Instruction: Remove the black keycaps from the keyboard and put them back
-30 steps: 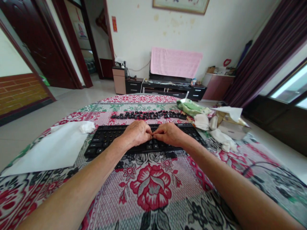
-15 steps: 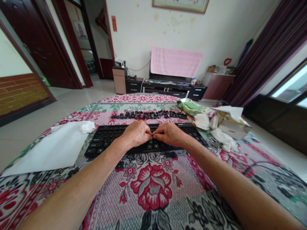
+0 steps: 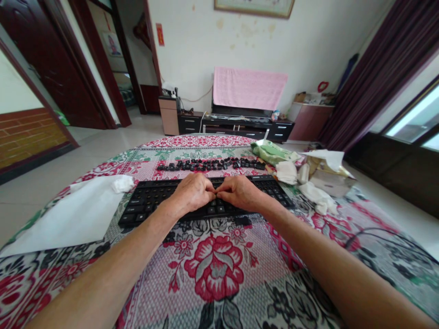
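A black keyboard (image 3: 140, 208) lies flat across the table, with many of its keycaps off on the upper rows. Both my left hand (image 3: 195, 192) and my right hand (image 3: 236, 192) are over its middle, fingertips pinched together and almost meeting. Whatever sits between the fingertips is too small and hidden to make out. Just below the hands, a few keycaps (image 3: 216, 209) are seated in the lower rows. Behind the keyboard, loose black keycaps (image 3: 209, 164) lie in a long strip. One black piece (image 3: 243, 220) rests on the cloth in front of the keyboard.
White paper (image 3: 68, 219) with a crumpled tissue (image 3: 122, 184) lies to the left. On the right are a green package (image 3: 276, 153), crumpled white tissues (image 3: 318, 198), a tissue box (image 3: 329, 176) and a black cable (image 3: 384, 233). A flowered cloth (image 3: 219, 269) covers the table.
The view has shifted slightly. Both hands stay pinched at the same spot on the keyboard, with hardly any visible movement.
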Demonstrator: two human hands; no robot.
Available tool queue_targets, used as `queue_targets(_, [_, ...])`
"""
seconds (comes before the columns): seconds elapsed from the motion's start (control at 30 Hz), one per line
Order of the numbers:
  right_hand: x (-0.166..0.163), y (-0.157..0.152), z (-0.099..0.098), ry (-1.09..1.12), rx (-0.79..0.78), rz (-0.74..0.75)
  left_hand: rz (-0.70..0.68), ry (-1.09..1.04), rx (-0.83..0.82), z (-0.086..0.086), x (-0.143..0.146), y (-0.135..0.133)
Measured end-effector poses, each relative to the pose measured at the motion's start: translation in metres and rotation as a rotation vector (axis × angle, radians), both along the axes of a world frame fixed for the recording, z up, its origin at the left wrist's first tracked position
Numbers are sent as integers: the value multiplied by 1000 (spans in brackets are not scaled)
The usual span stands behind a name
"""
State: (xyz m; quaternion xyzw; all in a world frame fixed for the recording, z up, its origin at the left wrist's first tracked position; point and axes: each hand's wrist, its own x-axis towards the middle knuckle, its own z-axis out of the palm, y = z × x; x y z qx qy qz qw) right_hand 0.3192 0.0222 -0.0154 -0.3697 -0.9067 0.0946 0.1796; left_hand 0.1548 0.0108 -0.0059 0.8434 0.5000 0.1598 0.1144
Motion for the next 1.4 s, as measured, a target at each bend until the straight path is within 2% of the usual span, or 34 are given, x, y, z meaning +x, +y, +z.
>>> queue_targets(0.27, [0, 0, 2, -52, -6, 33, 15, -35, -35, -3, -2, -1])
queue_targets(0.43, [0, -1, 3, -58, 0, 10, -35, -74, -79, -1, -8, 5])
queue_targets(0.53, [0, -1, 4, -58, 17, 27, -7, -102, -78, 0, -11, 7])
queue_targets(0.77, [0, -7, 12, -20, 54, 19, 17, -83, -110, 4, -9, 5])
queue_targets(0.93, [-2, -7, 11, 68, 68, 4, 30, -141, -141, 0, -10, 6])
queue_targets(1.1, [-5, -6, 12, 189, 76, -95, 125, -274, -166, -7, -12, 12])
queue_targets(1.4, [-12, -11, 14, 201, 132, -180, 220, -395, -103, -6, -6, 11])
